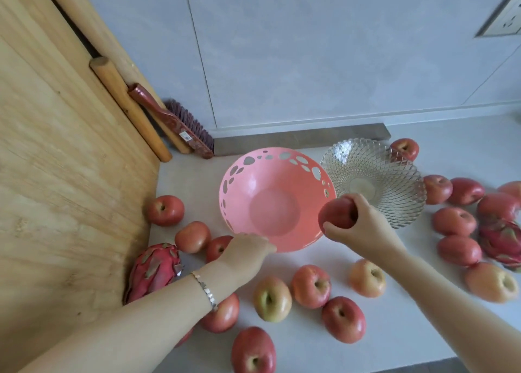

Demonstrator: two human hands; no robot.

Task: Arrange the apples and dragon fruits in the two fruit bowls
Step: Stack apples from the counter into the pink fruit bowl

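A pink plastic bowl (239, 186) with cut-out holes stands empty on the white counter. Touching its right side is an empty clear glass bowl (394, 172). My right hand (363, 220) grips a red apple (337, 213) above the pink bowl's right rim. My left hand (248, 252) rests on the pink bowl's near rim, fingers on its edge. Several apples lie loose around both bowls. One dragon fruit (153, 271) lies at the left by the wooden board, another dragon fruit (501, 240) at the far right among apples.
A big wooden board (56, 161) leans at the left, with rolling pins (129, 107) and a red brush (174, 124) against the tiled wall. A wall socket (504, 17) sits top right. The counter's front edge runs along the bottom right.
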